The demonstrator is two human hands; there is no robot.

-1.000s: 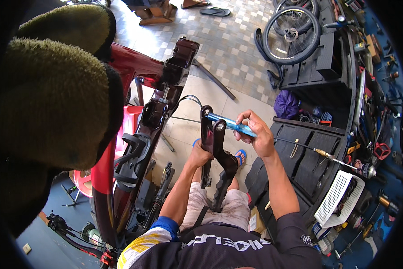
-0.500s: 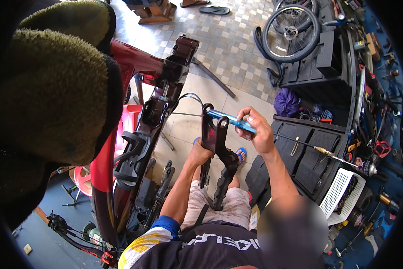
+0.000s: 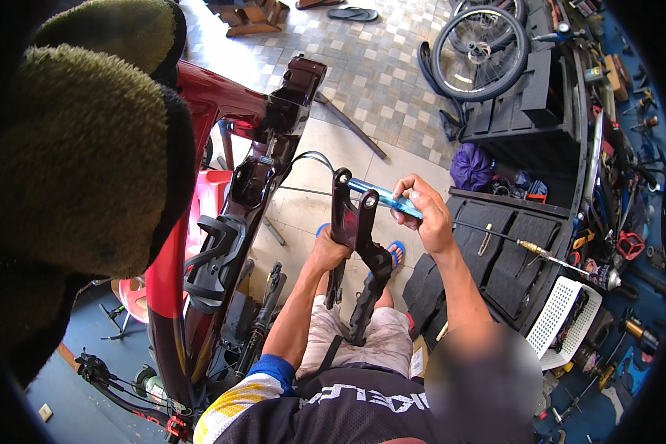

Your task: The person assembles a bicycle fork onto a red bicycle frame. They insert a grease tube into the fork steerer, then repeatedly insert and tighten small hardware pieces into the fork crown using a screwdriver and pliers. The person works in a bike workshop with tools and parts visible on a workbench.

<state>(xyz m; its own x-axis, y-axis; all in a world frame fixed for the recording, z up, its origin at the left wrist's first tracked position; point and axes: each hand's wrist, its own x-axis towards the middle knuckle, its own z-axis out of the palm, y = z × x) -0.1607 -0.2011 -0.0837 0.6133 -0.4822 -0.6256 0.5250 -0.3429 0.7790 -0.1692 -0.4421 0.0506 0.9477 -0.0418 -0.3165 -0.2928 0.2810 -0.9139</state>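
Observation:
My left hand [image 3: 328, 251] is wrapped round a dark maroon forked bike frame part [image 3: 356, 235], which has round pivot holes at its two upper ends. The part stands tilted above my lap, its lower arms reaching down towards my shorts. In my right hand [image 3: 424, 210] is a slim, shiny blue rod-shaped tool [image 3: 381, 197], pinched between thumb and fingers. That tool slants across the part's upper ends, its far end close to the left pivot hole. Whether its tip enters the hole I cannot tell.
A red and maroon bike frame [image 3: 171, 288] with a black bottle cage [image 3: 214, 263] stands at left, beside fuzzy padding [image 3: 88, 163]. To the right are a black bench [image 3: 488, 259], a white basket [image 3: 562, 318], a purple bag [image 3: 471, 166] and several tools. Wheels [image 3: 479, 55] lie behind.
Both hands keep their holds, and the blue tool stays at the part's upper ends. The whole view has shifted very slightly.

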